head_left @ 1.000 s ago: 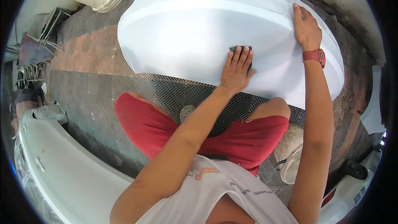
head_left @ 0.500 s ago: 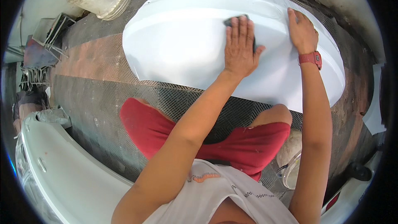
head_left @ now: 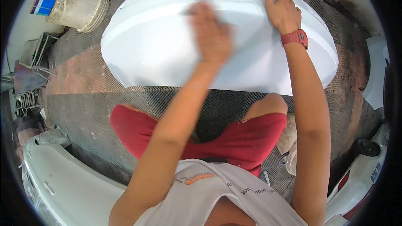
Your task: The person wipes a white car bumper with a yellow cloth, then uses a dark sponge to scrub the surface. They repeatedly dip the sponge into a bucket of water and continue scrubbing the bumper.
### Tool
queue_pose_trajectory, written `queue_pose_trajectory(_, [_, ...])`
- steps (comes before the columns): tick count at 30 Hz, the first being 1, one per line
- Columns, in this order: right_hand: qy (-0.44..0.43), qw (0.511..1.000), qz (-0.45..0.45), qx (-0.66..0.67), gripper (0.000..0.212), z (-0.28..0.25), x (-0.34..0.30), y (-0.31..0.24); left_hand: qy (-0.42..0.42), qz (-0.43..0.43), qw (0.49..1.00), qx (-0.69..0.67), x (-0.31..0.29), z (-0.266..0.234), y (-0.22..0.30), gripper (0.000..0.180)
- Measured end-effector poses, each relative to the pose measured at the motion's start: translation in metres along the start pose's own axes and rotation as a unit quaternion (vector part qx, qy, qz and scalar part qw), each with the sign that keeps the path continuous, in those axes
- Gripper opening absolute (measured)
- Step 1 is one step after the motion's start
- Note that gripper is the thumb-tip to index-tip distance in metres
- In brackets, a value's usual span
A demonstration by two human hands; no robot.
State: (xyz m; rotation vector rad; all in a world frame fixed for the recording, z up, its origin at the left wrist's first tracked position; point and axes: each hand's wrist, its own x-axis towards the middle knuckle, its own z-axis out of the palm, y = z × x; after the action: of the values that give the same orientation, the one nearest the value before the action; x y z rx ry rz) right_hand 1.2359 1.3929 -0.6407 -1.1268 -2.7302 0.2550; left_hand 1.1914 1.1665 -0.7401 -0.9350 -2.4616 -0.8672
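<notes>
A white car body panel (head_left: 150, 46) with a curved edge and a raised ridge lies in front of me. My left hand (head_left: 211, 33) is smeared by motion over its middle. A dark grey flat pad (head_left: 187, 11) shows by the fingertips, pressed under that hand against the panel; most of it is hidden. Farther right, my right hand (head_left: 282, 11) rests palm down near the panel's far edge, fingers slightly bent and holding nothing. A red watch (head_left: 295, 38) is on that wrist.
At the far left stands a dirty white bucket (head_left: 79, 8) with a blue container (head_left: 44, 3) beside it. Another white car part (head_left: 71, 180) lies at the near left. By my right knee is a small bucket (head_left: 292, 159). A car's white rear end (head_left: 360, 171) shows at the right.
My left hand has slid leftward across the panel with the pad. My right hand stays at about the same spot on the panel. The whole view has shifted slightly.
</notes>
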Motion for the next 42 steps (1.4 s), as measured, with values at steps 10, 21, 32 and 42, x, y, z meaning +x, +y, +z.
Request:
queue_pose_trajectory(10, [0.036,0.999,-0.021,0.035,0.06,-0.012,-0.012,-0.009,-0.02,-0.063,0.987,0.15,-0.117,-0.037,-0.119,0.094])
queue_pose_trajectory(21, [0.004,1.0,-0.026,0.013,0.061,-0.027,-0.02,-0.019,-0.029,-0.496,0.856,-0.141,-0.179,0.104,0.136,0.099])
queue_pose_trajectory(32, [0.01,1.0,-0.011,0.01,0.061,-0.027,-0.02,-0.019,0.16,-0.695,0.696,-0.089,-0.143,0.005,-0.08,0.085])
queue_pose_trajectory(42, [0.085,0.995,-0.028,0.035,0.062,-0.021,-0.023,-0.023,0.145,-0.682,0.717,-0.024,-0.165,0.019,-0.126,0.085])
